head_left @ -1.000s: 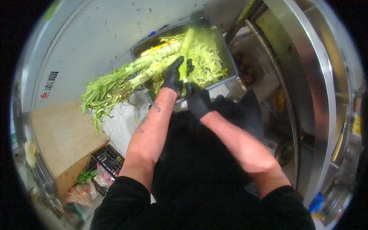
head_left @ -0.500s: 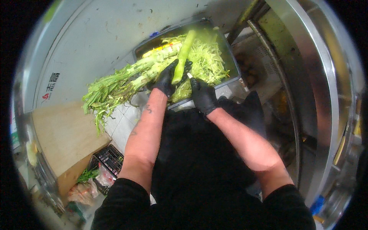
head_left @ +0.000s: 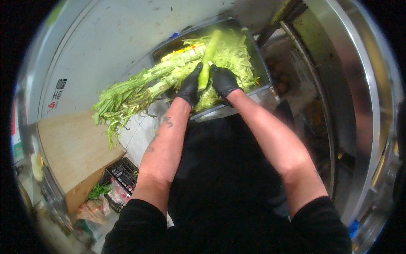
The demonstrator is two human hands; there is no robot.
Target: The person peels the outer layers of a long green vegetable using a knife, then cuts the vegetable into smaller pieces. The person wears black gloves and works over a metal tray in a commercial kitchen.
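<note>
My left hand (head_left: 190,88), in a black glove, is closed around the lower part of a pale green, smooth celtuce stem (head_left: 212,45). The stem points away from me over a dark grey bin (head_left: 266,76). Beside it my right hand (head_left: 224,80), also black-gloved, is closed on a small white-tipped tool (head_left: 210,63); the rest of that tool is hidden by the fingers. Thin green peelings (head_left: 234,57) fill much of the bin. Leafy celtuce stalks (head_left: 139,86) lie across its left side, their leafy ends hanging out beyond the rim.
Something yellow and red (head_left: 179,51) lies behind the stalks. At left stand a grey-white panel (head_left: 105,42) and a wooden board (head_left: 76,148). A black crate (head_left: 124,173) and plastic bags (head_left: 95,211) are lower left. A metal-edged unit (head_left: 359,84) with a pipe runs along the right.
My right hand has moved up and slightly forward, close against the stem. The stem's near end has shifted right and up, and my left hand has moved slightly right with it.
</note>
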